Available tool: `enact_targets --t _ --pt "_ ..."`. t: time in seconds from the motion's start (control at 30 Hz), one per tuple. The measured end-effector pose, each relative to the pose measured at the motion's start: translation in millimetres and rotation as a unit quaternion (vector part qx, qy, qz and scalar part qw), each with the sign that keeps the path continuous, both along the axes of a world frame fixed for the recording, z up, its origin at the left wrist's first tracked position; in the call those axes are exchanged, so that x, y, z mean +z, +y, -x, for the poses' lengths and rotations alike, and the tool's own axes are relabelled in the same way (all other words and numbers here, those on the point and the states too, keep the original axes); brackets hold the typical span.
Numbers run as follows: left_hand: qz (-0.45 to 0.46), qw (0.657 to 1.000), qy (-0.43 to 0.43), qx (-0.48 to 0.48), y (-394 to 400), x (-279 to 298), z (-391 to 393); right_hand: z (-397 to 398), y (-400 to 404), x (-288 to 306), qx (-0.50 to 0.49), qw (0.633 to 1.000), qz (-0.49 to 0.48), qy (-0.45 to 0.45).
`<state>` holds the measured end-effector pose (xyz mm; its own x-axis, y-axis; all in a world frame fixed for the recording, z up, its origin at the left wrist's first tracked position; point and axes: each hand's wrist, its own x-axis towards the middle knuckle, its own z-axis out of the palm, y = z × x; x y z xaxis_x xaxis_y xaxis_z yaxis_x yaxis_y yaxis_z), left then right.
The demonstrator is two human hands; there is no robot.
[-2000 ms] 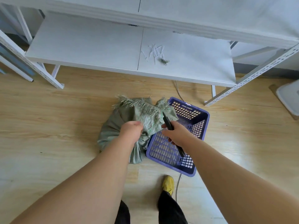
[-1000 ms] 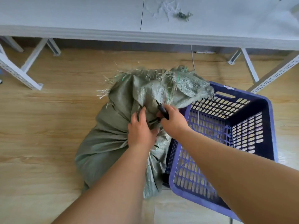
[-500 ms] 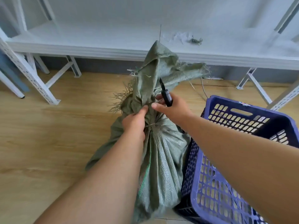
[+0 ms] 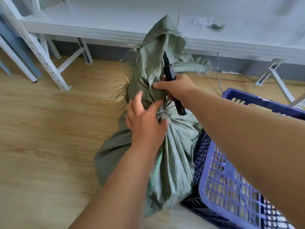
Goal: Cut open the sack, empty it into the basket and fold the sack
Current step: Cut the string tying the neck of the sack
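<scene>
A wooden floor (image 4: pixel 49 129) runs under a low white shelf (image 4: pixel 99 19). The green sack (image 4: pixel 175 162) stands on the floor, touching the blue basket (image 4: pixel 231 187). The left hand (image 4: pixel 145 123) grips its tied neck — fingers (image 4: pixel 156 104) curled round it. The right hand (image 4: pixel 176 88) holds a black knife (image 4: pixel 170 71) just above the tie — pinching the sack too.

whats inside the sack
Cannot be seen: the sack is tied shut at its neck, which the left hand grips. Its woven cloth hides the contents. The right hand holds a knife there.
</scene>
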<state>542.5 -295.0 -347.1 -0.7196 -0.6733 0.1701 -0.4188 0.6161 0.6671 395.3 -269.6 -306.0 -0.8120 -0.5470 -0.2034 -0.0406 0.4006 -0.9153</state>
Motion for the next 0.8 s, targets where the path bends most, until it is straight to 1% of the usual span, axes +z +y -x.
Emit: enact_targets --t 0.03,0.1,0.17,0.2,0.27,0.33,0.43,0.53,0.6,0.63,0.67,0.7,0.73,0.77,0.8 --pt "-0.035 0.999 -0.029 0.002 -3 -5 2 -1 -1 0 0.002 1.000 0.003 0.000" --pt "-0.092 0.995 -0.026 -0.017 -7 -13 6 -3 -1 -3 0.007 1.000 0.016 -0.008" --pt "-0.124 0.991 -0.025 -0.034 -7 -21 11 -8 3 -8 0.017 0.999 0.034 -0.023" --pt "-0.145 0.989 -0.024 -0.026 -9 -23 13 -10 6 -12 0.018 0.999 0.044 -0.027" --pt "-0.212 0.977 -0.029 -0.003 -14 -24 15 -13 14 -22 -0.014 0.998 0.054 -0.012" --pt "-0.239 0.970 -0.033 0.004 -23 -25 19 -14 27 -33 -0.052 0.998 0.028 0.015" --pt "-0.276 0.960 0.050 0.028 -37 -25 26 -20 46 -48 -0.021 0.999 -0.016 0.021" --pt "-0.316 0.940 0.124 0.038 -40 -21 31 -28 54 -53 0.009 0.999 0.018 0.028" --pt "-0.314 0.939 0.137 0.031 -39 -18 31 -27 53 -52 0.010 0.998 0.019 0.052" --pt "-0.308 0.942 0.131 0.030 -38 -16 32 -26 51 -50 0.008 0.997 -0.003 0.071" --pt "-0.284 0.952 0.108 0.035 -38 -16 31 -26 49 -50 0.007 0.995 -0.032 0.095" --pt "-0.226 0.972 0.057 0.044 -37 -13 30 -27 47 -52 0.004 0.992 -0.057 0.112" --pt "-0.130 0.990 -0.018 0.056 -36 -8 27 -29 46 -55 -0.001 0.991 -0.067 0.114" --pt "-0.015 0.995 -0.082 0.060 -34 -1 25 -34 44 -59 -0.008 0.993 -0.063 0.098" --pt "0.085 0.990 -0.104 0.038 -32 5 23 -38 43 -63 -0.017 0.997 -0.043 0.064"
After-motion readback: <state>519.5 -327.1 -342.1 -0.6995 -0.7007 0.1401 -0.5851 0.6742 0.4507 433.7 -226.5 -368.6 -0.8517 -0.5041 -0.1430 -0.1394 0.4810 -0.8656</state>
